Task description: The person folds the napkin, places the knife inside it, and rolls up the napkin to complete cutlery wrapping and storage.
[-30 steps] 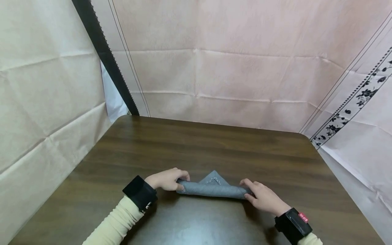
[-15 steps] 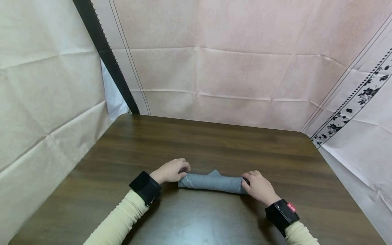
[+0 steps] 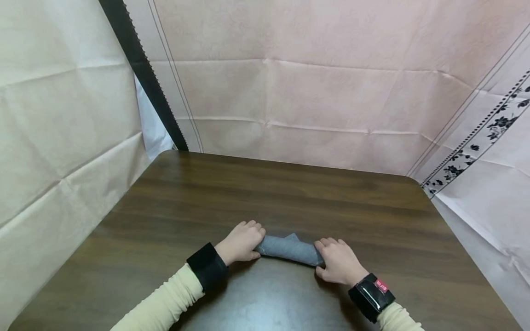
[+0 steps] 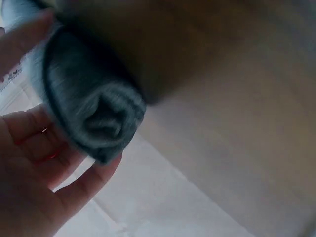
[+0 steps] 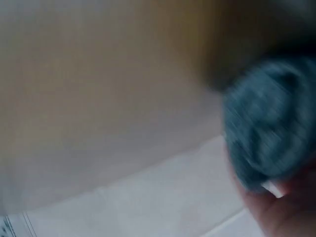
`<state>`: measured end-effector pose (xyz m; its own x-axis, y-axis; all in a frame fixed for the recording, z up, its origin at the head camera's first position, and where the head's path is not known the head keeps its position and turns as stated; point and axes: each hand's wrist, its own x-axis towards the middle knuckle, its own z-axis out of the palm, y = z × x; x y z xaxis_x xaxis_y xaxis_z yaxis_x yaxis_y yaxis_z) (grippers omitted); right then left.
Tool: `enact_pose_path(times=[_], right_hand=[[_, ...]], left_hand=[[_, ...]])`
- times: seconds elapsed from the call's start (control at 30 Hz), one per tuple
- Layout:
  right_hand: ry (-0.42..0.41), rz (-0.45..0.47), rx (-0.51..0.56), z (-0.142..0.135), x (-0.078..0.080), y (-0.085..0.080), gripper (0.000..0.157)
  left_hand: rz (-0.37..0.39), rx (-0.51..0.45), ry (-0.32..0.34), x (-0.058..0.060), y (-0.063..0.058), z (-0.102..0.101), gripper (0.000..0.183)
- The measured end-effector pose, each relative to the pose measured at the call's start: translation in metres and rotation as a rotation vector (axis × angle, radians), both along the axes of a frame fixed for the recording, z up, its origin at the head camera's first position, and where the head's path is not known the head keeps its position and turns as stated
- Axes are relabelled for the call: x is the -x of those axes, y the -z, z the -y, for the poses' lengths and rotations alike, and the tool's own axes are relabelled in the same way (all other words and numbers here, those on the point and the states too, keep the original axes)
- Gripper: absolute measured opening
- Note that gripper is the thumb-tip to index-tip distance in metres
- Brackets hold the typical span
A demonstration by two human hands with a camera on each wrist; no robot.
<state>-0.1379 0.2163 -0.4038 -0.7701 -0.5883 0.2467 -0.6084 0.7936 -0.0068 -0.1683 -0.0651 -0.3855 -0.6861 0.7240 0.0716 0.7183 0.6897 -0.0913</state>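
Note:
A blue-grey towel [image 3: 287,248], rolled into a short tube, lies on the table in the head view. One small pointed corner sticks up behind the roll. My left hand [image 3: 243,242] grips its left end, thumb on the near side and fingers over the far side. At the right end my right hand [image 3: 338,262] holds it the same way. The left wrist view looks onto the spiral end of the towel [image 4: 98,103], with fingers curved about it. In the right wrist view the other end of the towel [image 5: 269,121] is blurred, fingers beneath it.
The brown wooden table [image 3: 256,197] has rounded far corners. Creased pale cloth [image 3: 314,96] hangs behind it and along both sides. A black strip [image 3: 145,73] runs down the cloth at left, and a floral band [image 3: 476,142] at right.
The towel's far flap has shrunk to a small tip as the roll took it up. Both hands have come closer together and now wrap further over the roll's ends.

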Motion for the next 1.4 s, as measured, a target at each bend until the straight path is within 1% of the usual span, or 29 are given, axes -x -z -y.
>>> enact_pose_path(times=[0.1, 0.23, 0.33, 0.43, 0.5, 0.57, 0.67, 0.73, 0.8, 0.87, 0.93, 1.0, 1.1, 1.2, 1.23, 1.3, 1.33, 1.4], right_hand=[[-0.005, 0.054, -0.004, 0.0, -0.006, 0.001, 0.047], [0.0, 0.082, 0.012, -0.001, -0.01, -0.002, 0.053], [-0.013, 0.068, 0.017, 0.0, -0.011, -0.003, 0.061], [-0.044, 0.011, 0.04, 0.004, -0.013, -0.002, 0.065], [-0.068, -0.021, 0.059, 0.006, -0.014, -0.002, 0.06], [-0.089, -0.033, 0.068, 0.007, -0.015, -0.004, 0.054], [-0.121, 0.0, 0.06, 0.007, -0.014, -0.011, 0.046], [-0.134, 0.042, 0.045, 0.008, -0.011, -0.016, 0.041], [-0.124, 0.1, 0.046, 0.008, -0.007, -0.02, 0.037], [-0.097, 0.141, 0.055, 0.009, -0.004, -0.022, 0.036], [-0.065, 0.139, 0.063, 0.011, -0.002, -0.021, 0.037], [-0.05, 0.093, 0.065, 0.013, 0.0, -0.018, 0.039], [-0.041, -0.012, 0.061, 0.019, 0.002, -0.011, 0.041], [-0.032, -0.069, 0.056, 0.025, 0.006, -0.005, 0.042], [-0.025, -0.08, 0.052, 0.027, 0.008, -0.004, 0.043], [-0.011, -0.094, 0.038, 0.03, 0.011, -0.002, 0.046], [-0.003, -0.098, 0.031, 0.032, 0.013, -0.002, 0.047], [0.014, -0.103, 0.004, 0.036, 0.015, -0.003, 0.047]], left_hand=[[0.057, -0.003, 0.01, 0.001, 0.002, -0.001, 0.037], [0.179, -0.046, 0.027, 0.005, 0.002, -0.001, 0.031], [0.276, -0.075, 0.029, 0.006, -0.001, 0.0, 0.028], [0.365, -0.094, 0.016, 0.006, -0.005, 0.001, 0.027], [0.431, -0.102, 0.015, 0.006, -0.007, 0.002, 0.026], [0.494, -0.113, 0.03, 0.007, -0.009, 0.004, 0.025], [0.56, -0.139, 0.068, 0.01, -0.01, 0.008, 0.02], [0.578, -0.161, 0.074, 0.013, -0.011, 0.01, 0.021], [0.573, -0.181, 0.065, 0.015, -0.011, 0.013, 0.027], [0.565, -0.201, 0.047, 0.016, -0.011, 0.013, 0.033], [0.537, -0.204, 0.029, 0.016, -0.01, 0.013, 0.034], [0.504, -0.198, 0.017, 0.016, -0.01, 0.011, 0.031], [0.463, -0.178, -0.007, 0.017, -0.009, 0.006, 0.029], [0.411, -0.16, -0.031, 0.021, -0.008, 0.002, 0.025], [0.381, -0.164, -0.031, 0.023, -0.007, 0.0, 0.024], [0.289, -0.17, -0.024, 0.025, -0.006, -0.003, 0.023], [0.242, -0.175, -0.01, 0.024, -0.006, -0.005, 0.024], [0.146, -0.161, 0.007, 0.019, -0.004, -0.01, 0.027]])
